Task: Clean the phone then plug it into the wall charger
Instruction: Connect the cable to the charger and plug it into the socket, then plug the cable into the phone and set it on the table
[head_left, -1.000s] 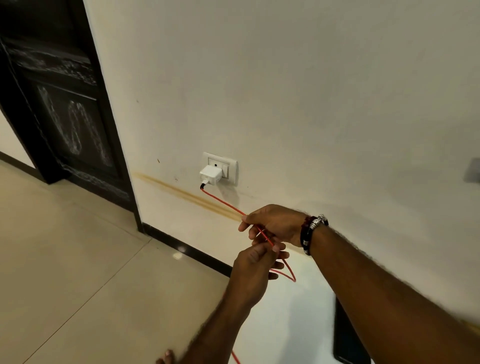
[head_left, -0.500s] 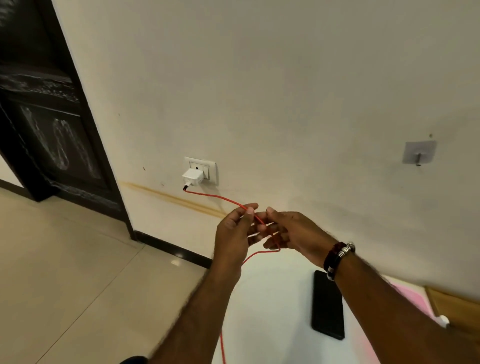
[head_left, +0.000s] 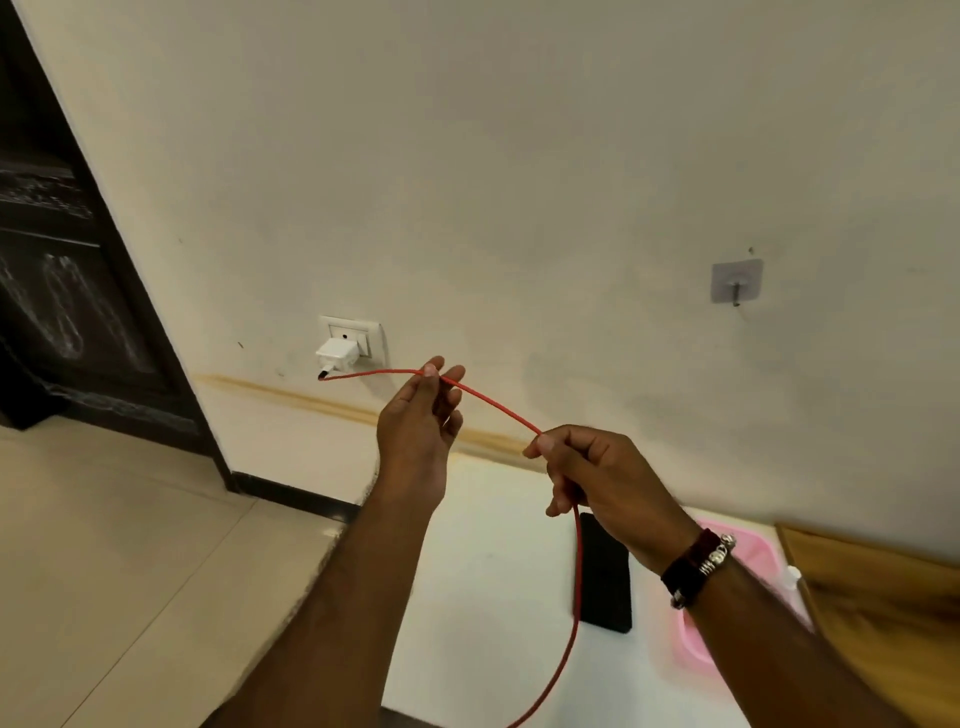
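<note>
A white charger (head_left: 336, 355) sits plugged into the wall socket (head_left: 358, 332). A red cable (head_left: 496, 406) runs from it through both hands and hangs down past the bottom of the view. My left hand (head_left: 420, 418) pinches the cable near the charger end, fingers raised. My right hand (head_left: 602, 473) grips the cable farther along, lower and to the right. The black phone (head_left: 605, 574) lies flat on the white surface (head_left: 483, 571) below my right hand, apart from both hands.
A pink bowl (head_left: 748, 561) stands right of the phone, partly behind my right arm. A wooden board (head_left: 883, 587) lies at far right. A stick-on hook (head_left: 736, 281) is on the wall. A dark door (head_left: 67, 270) stands at left above a tiled floor (head_left: 104, 545).
My hands have moved apart along the red cable, the right one sliding down and right, so the cable is stretched between them. The view has shifted, showing more of the phone and the pink bowl.
</note>
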